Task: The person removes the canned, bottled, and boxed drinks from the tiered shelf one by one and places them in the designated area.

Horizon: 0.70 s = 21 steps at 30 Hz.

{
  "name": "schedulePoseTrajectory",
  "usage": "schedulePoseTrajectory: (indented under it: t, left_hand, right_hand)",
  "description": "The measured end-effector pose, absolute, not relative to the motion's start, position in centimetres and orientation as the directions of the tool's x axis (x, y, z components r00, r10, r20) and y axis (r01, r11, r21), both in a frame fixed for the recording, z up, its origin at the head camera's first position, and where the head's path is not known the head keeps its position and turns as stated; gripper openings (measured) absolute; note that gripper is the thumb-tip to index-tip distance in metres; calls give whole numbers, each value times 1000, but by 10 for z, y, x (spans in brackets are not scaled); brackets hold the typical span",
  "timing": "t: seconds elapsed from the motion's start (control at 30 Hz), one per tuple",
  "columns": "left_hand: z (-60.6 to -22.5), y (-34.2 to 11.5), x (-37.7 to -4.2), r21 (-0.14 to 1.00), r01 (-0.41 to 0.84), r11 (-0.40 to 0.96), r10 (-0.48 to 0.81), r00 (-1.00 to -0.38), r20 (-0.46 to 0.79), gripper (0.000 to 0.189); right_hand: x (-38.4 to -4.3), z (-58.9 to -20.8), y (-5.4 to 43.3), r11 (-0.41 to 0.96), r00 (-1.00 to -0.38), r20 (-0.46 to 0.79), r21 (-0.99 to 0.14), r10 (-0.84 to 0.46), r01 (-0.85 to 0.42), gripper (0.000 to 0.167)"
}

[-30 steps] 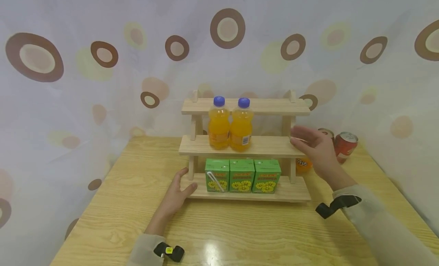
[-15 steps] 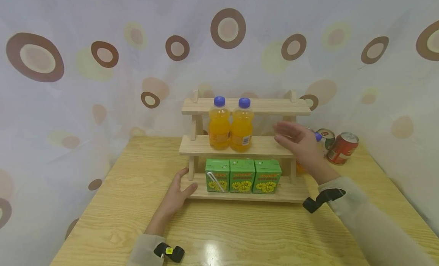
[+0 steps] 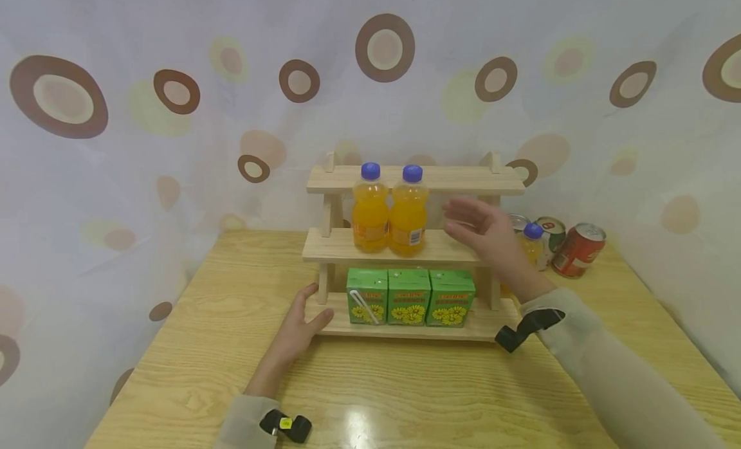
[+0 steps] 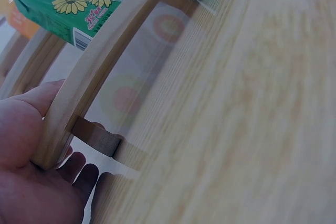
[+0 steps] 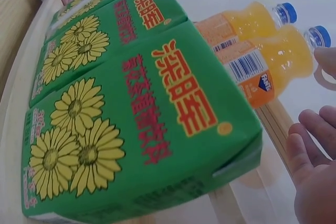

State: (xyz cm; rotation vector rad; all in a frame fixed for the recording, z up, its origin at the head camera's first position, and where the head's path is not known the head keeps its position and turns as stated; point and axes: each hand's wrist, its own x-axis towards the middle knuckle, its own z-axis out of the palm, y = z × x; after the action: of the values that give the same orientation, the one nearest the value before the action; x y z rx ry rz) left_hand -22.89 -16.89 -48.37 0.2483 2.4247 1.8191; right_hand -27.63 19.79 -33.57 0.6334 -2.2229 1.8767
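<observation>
A wooden three-tier display shelf (image 3: pixel 457 246) stands on the table. My left hand (image 3: pixel 298 330) grips the left end of its bottom board; in the left wrist view the thumb lies over the board (image 4: pixel 107 59) and the fingers reach below it. My right hand (image 3: pixel 492 240) hovers at the middle tier, fingers loosely extended and holding nothing. Left of it, two orange soda bottles (image 3: pixel 370 211) with blue caps stand side by side on that tier. Three green drink cartons (image 5: pixel 142 98) with yellow flowers fill much of the bottom tier; the left one carries a straw.
Right of the shelf stand another orange soda bottle (image 3: pixel 532 243), a red can (image 3: pixel 579 249), a dark green can (image 3: pixel 552 233) and a further can (image 3: pixel 517 222) partly hidden behind my right hand. A patterned curtain (image 3: pixel 428 114) hangs behind the table (image 3: pixel 405 391).
My right hand has moved left along the middle tier toward the two bottles, uncovering the bottle and cans at the right. The left hand has stayed in place.
</observation>
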Motion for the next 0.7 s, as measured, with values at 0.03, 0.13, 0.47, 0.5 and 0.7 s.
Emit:
schedulePoseTrajectory:
  t: [0.03,0.13,0.47,0.5,0.7]
  left_hand:
    - [-484,-169,-229,959,69,276,189,-982,16,75]
    - [-484,-169,-229,958,66,279,185,-983,14,75]
    - [-448,-163,-212,962,37,272,208,-978,-21,70]
    - [-447,-164,-211,961,38,273,208,-978,-21,70]
    - [-448,-164,-212,960,34,277,211,-977,-26,70]
  right_hand:
    - [-277,-335,196,123,-895,388,-899,-219,-420,49]
    - [-280,-334,193,142,-896,377,-898,-235,-416,51]
    - [-289,-327,182,180,-906,321,-909,-274,-377,59]
    - [-290,-327,182,183,-908,317,-910,-275,-373,59]
    - [-295,-322,175,186,-911,297,-916,-286,-356,63]
